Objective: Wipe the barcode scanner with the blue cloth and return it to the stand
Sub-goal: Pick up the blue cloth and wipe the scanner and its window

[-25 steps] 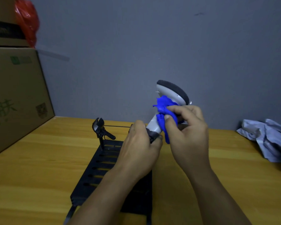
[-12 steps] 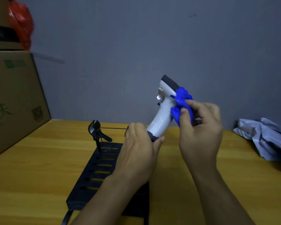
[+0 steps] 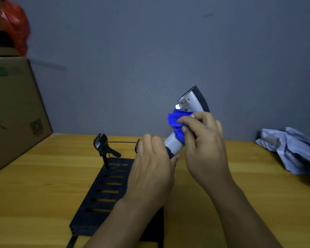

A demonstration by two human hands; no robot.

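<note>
I hold the white and dark grey barcode scanner (image 3: pixel 192 102) tilted, head up and leaning to the right, above the table. My left hand (image 3: pixel 151 169) grips the bottom of its handle. My right hand (image 3: pixel 203 145) presses the bunched blue cloth (image 3: pixel 177 120) against the scanner's neck, just under the head. The black stand (image 3: pixel 104 190) lies on the wooden table below my left arm: a slotted flat base with a thin post and an empty clip holder (image 3: pixel 101 143) at its far end. Part of the base is hidden by my left forearm.
A large cardboard box (image 3: pixel 13 108) stands at the left edge, with a red plastic bag (image 3: pixel 14 24) on top. A crumpled pale grey cloth (image 3: pixel 297 151) lies at the right on the wooden table (image 3: pixel 43 185). A grey wall rises right behind the table.
The scanner has tipped so its head leans right. My right hand has slid the blue cloth from the back of the head down to the neck and upper handle.
</note>
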